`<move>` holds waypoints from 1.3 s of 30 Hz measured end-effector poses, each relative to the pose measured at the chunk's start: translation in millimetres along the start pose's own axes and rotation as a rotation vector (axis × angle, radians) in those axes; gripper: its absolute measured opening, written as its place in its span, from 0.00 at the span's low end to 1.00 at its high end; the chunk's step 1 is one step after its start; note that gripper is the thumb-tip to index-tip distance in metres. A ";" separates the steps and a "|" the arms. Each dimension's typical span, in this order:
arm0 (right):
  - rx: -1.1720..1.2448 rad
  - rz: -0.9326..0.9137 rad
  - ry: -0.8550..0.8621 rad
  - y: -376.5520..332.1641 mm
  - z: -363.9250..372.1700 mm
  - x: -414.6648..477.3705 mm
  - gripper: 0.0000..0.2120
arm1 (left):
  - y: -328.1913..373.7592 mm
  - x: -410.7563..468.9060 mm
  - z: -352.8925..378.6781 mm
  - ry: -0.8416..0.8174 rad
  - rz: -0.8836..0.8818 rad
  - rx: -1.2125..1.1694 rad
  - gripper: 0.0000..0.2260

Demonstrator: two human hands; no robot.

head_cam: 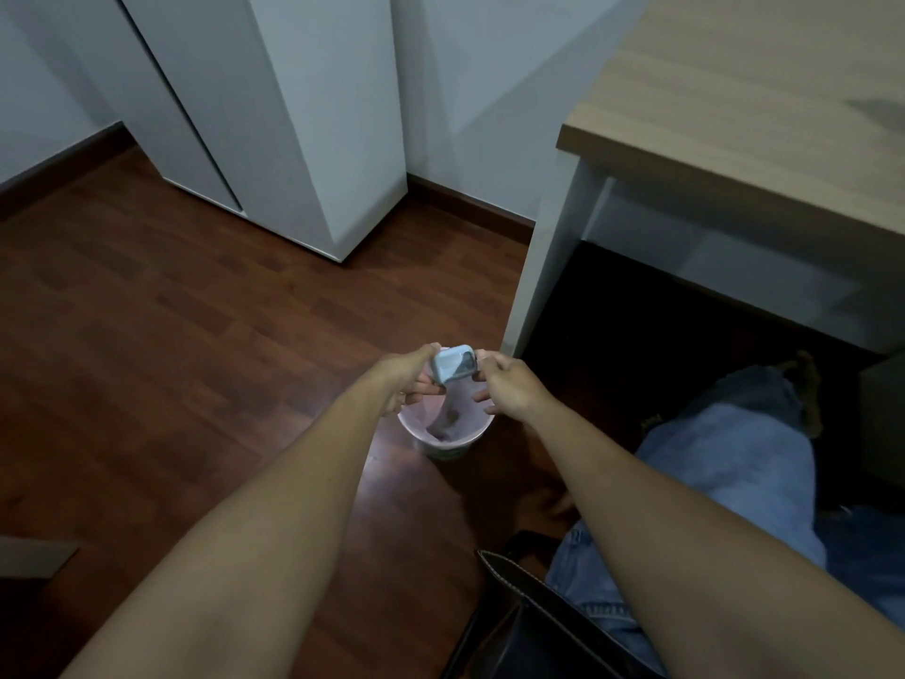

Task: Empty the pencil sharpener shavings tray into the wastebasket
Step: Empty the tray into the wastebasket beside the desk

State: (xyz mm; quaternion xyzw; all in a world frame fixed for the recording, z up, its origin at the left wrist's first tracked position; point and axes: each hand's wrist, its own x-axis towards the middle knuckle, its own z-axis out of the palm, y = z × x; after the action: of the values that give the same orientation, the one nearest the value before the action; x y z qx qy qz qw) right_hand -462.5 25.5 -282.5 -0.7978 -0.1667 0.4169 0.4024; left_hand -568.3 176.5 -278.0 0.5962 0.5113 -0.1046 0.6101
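**Two hands, one small tray over the bin**

Two hands hold the pencil sharpener [454,363] out at arm's length, directly above the wastebasket [443,428]. It looks light, rigid and smooth-sided: a small pale blue plastic box with rounded corners and a darker, perhaps see-through window on its upper face. A thing this size will likely weigh almost nothing, so the risk is slipping rather than strain; hard plastic offers little friction, and a drop would land it in the bin among the rubbish. The short ends look the best places to pinch, leaving the open side free to tip downward.

That is roughly how it is held. The left hand [409,379] has its grip closed on the left end, fingers curled beneath. The right hand [509,387] pinches the right end with thumb and forefinger, its other fingers loose below. Whether the tray is already separated from the body I cannot tell.

The wastebasket is round, pinkish-white, with something dark lying inside. It stands on a dark wood floor [171,335], near the leg of a pale-topped table [734,129].
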 end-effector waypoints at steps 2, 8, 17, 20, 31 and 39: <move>-0.003 0.005 0.012 -2.9 -0.5 0.5 0.24 | -0.9 6.0 -4.4 -0.004 -0.001 0.032 0.23; 0.027 0.003 0.072 -23.2 -9.8 -6.8 0.21 | -1.2 15.3 -22.3 -0.073 0.134 -0.008 0.21; 0.007 -0.094 0.062 -91.8 -27.6 -26.7 0.26 | 40.6 -19.4 -55.3 -0.051 0.432 -0.121 0.29; 0.010 -0.193 0.082 -128.8 -38.0 -35.6 0.30 | 68.6 -37.7 -73.1 -0.018 0.542 -0.134 0.28; -0.030 -0.488 0.126 -250.4 -93.2 -95.7 0.30 | 176.2 -116.5 -110.5 0.081 0.859 -0.118 0.23; -0.258 -0.633 0.359 -272.1 -184.0 -131.9 0.24 | 227.8 -153.4 -78.1 0.037 0.986 -0.141 0.20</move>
State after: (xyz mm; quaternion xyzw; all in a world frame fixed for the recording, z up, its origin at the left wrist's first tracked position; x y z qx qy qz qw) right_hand -375.2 22.5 60.6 -0.8114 -0.3825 0.1013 0.4302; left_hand -509.2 228.6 -3.6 0.7260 0.1854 0.2417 0.6165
